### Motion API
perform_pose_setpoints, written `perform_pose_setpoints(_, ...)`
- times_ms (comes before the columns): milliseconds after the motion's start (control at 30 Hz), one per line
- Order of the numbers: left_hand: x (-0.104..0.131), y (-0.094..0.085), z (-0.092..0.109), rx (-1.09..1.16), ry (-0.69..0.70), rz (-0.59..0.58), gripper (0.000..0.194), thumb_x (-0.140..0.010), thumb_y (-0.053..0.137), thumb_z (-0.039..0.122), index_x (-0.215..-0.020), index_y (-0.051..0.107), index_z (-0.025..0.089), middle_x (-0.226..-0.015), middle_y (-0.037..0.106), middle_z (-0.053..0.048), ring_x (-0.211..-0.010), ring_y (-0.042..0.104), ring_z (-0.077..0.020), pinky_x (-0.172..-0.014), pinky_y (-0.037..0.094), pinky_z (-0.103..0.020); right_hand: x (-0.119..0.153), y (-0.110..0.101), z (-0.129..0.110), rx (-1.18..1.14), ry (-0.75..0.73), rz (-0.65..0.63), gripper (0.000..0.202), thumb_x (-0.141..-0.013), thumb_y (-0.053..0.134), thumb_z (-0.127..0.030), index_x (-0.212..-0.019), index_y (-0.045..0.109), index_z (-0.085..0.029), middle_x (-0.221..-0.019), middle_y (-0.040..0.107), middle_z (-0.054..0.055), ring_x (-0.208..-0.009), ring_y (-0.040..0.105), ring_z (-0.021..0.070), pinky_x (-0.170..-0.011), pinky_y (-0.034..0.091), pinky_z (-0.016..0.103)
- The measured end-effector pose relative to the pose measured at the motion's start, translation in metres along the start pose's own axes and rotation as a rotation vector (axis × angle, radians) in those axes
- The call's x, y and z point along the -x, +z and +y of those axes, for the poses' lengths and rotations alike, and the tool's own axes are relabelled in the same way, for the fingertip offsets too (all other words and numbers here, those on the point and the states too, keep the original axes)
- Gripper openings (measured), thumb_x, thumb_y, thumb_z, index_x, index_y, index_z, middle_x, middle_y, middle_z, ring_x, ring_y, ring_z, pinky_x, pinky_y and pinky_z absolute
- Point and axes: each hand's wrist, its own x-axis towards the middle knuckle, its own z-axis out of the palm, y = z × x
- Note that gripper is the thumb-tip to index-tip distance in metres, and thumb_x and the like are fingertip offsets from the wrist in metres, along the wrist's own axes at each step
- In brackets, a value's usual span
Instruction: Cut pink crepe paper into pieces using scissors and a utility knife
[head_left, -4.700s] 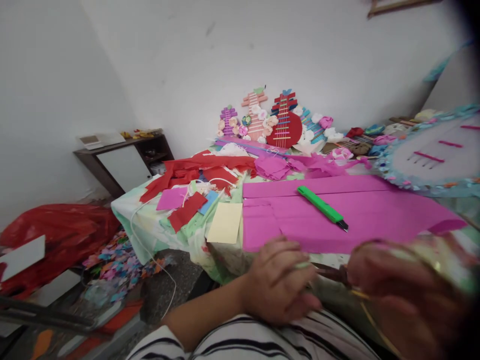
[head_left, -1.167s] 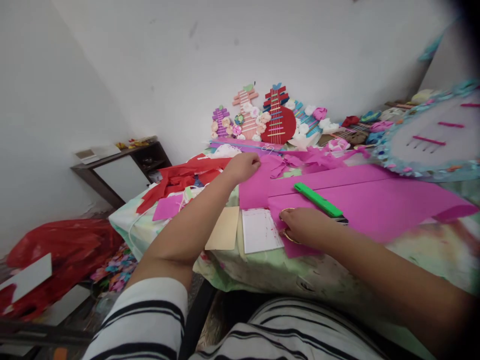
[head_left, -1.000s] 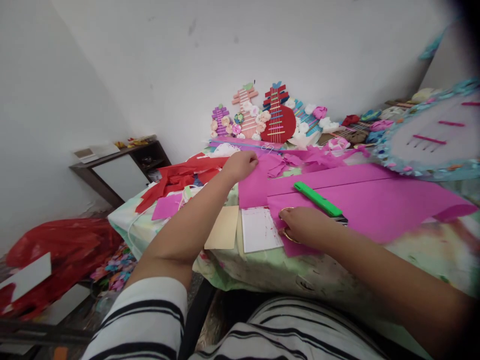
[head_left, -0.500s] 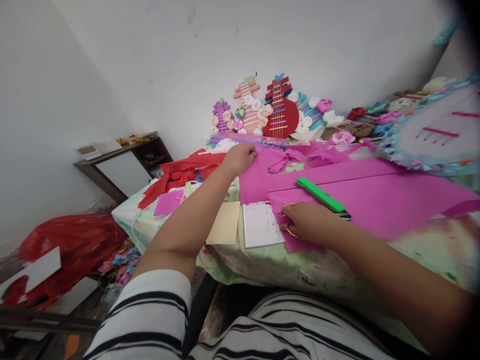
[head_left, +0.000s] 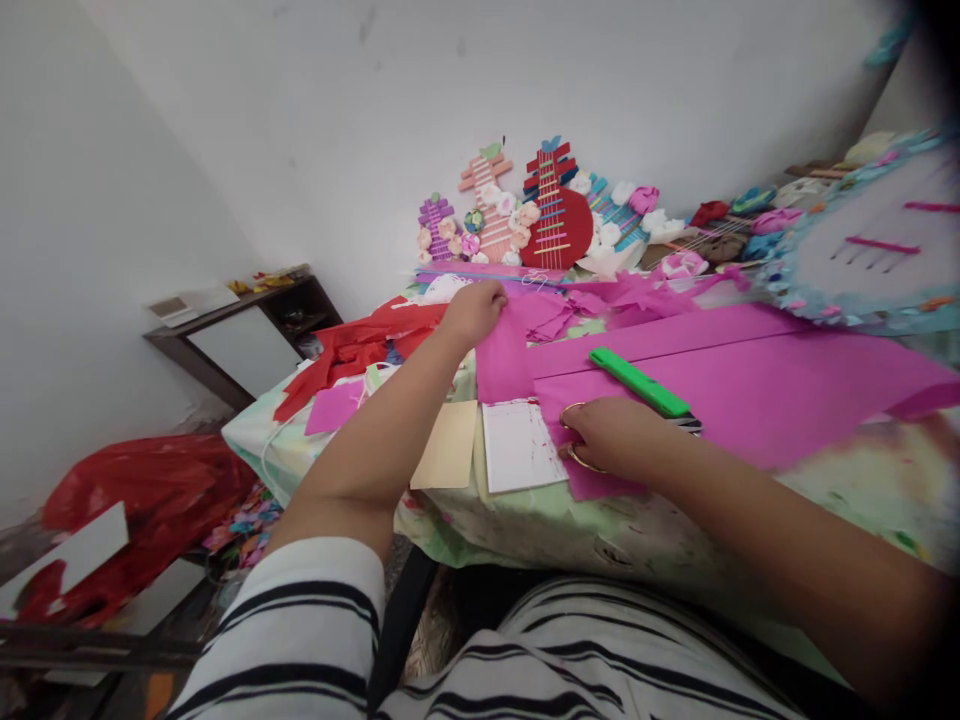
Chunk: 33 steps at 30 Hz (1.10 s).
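My left hand [head_left: 477, 312] is closed on the top edge of a magenta paper strip [head_left: 501, 360], which hangs down to a white card [head_left: 523, 447]. My right hand [head_left: 611, 435] has its fingers through the gold handle loops of scissors [head_left: 581, 460] and rests over a large magenta sheet [head_left: 772, 390]; the blades are hidden. Just beyond it a green utility knife [head_left: 639, 382] lies on that sheet. A cream card [head_left: 445, 445] sits left of the white one.
Red paper [head_left: 345, 350] lies at the table's left. Paper instruments with flowers [head_left: 555, 225] lean against the wall. A blue-fringed decorated panel [head_left: 870, 250] stands at the right. The patterned cloth [head_left: 495, 525] hangs over the front edge.
The view has shifted slightly. My left hand still holds the strip near its top, and my right hand keeps the scissors in almost the same place.
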Motion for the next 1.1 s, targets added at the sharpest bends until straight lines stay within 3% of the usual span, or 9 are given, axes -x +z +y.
perform_pose_setpoints(500,-0.011,0.007,-0.006,-0.031,-0.060,0.069,0.017,-0.077,0.040,0.019,-0.078,0.057,0.016,-0.084,0.060,-0.006,-0.082,0.051,-0.0193,-0.072,0.037,-0.029,-0.001,-0.001,0.000,-0.004,-0.010,-0.013,0.023,-0.070,0.044,-0.028,-0.080,0.060,-0.016,-0.079,0.063,0.010,-0.074,0.057,0.0240,-0.061,0.038,0.031)
perform_pose_setpoints(600,-0.014,0.003,-0.008,-0.035,-0.106,0.111,0.020,-0.078,0.037,0.019,-0.081,0.057,0.016,-0.086,0.060,-0.007,-0.082,0.052,-0.0189,-0.072,0.037,-0.029,-0.001,-0.001,0.000,0.008,-0.011,-0.015,0.023,-0.069,0.043,-0.027,-0.080,0.060,-0.016,-0.079,0.063,0.010,-0.074,0.058,0.0244,-0.060,0.039,0.031)
perform_pose_setpoints(800,-0.009,-0.002,-0.004,0.006,-0.043,0.035,0.018,-0.076,0.042,0.022,-0.080,0.058,0.015,-0.083,0.060,-0.005,-0.078,0.052,-0.0176,-0.071,0.038,-0.028,0.000,-0.003,0.000,0.004,-0.016,-0.017,0.024,-0.070,0.042,-0.027,-0.081,0.060,-0.015,-0.080,0.063,0.010,-0.074,0.057,0.0236,-0.060,0.038,0.030)
perform_pose_setpoints(1100,-0.013,-0.034,-0.001,0.051,-0.033,0.163,0.016,-0.075,0.042,0.022,-0.079,0.057,0.016,-0.082,0.058,-0.004,-0.079,0.050,-0.0159,-0.074,0.037,-0.028,0.000,-0.003,0.000,0.003,-0.010,-0.023,0.024,-0.069,0.041,-0.027,-0.081,0.059,-0.016,-0.080,0.063,0.008,-0.071,0.057,0.0236,-0.055,0.035,0.030)
